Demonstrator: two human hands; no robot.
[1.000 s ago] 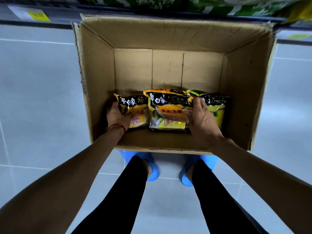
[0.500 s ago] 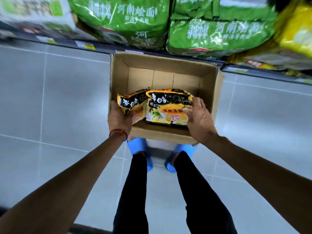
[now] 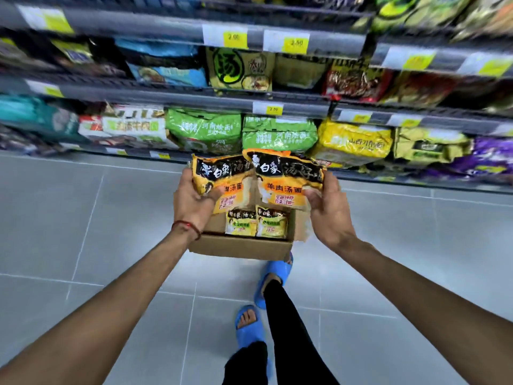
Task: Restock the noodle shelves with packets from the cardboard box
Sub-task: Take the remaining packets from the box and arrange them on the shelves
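Near end first: blue sandals (image 3: 247,326) are now staggered, one foot ahead by the box. A second ago they were side by side.

The main change is that both hands were down inside the cardboard box (image 3: 241,247) on the packets, and now they are up and clear of it, one packet each. So the pick is done and the carry is under way. Placement is not done yet.

Left hand (image 3: 194,201), with the red string bracelet (image 3: 186,226), grips the left packet (image 3: 219,173) by its outer edge. The thumb is folded over the front and the other fingers are hidden behind the wrapper.

Right hand (image 3: 327,215) holds the right packet (image 3: 286,176) the same way from its outer side: thumb (image 3: 311,194) on the front, the rest curled behind. Both grips are closed on the film, not flat-palm.

The two packets are upright, label toward the camera, with their inner edges overlapping in the middle. They are held above the box, in front of the bottom shelf row.

The box sits on the floor (image 3: 83,218) below the hands. Two more packets (image 3: 256,223) are visible inside, so at least one more trip is needed.

Far end: the noodle shelves (image 3: 194,97) are now in view, which they were not a second ago. Green packets (image 3: 205,129) sit directly behind the held pair. The shelf image is blurred, so I can't tell where the matching slot is.
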